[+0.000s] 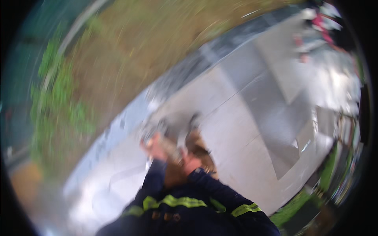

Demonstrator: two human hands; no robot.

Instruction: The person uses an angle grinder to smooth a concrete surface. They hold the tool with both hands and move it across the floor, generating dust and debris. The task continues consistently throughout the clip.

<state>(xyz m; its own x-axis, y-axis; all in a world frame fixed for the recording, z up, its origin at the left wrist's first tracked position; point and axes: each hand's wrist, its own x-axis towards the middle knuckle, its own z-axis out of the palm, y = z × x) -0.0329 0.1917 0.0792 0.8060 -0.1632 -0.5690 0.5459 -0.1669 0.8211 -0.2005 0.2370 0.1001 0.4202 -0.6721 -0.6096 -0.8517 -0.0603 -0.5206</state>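
We cannot tell either grip; a blurred grey object [148, 132] is at eleven o'clock from our left hand [155, 148], our right hand [191, 161] at four; loosely held, it could drop onto the concrete pavement [236, 118].

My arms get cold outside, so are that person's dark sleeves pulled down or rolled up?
Pulled down: though blurry, the dark sleeves reach nearly to the bare left hand and right hand.

Left hand [154, 147], right hand [191, 160], greyish thing [171, 149] between — all blurred
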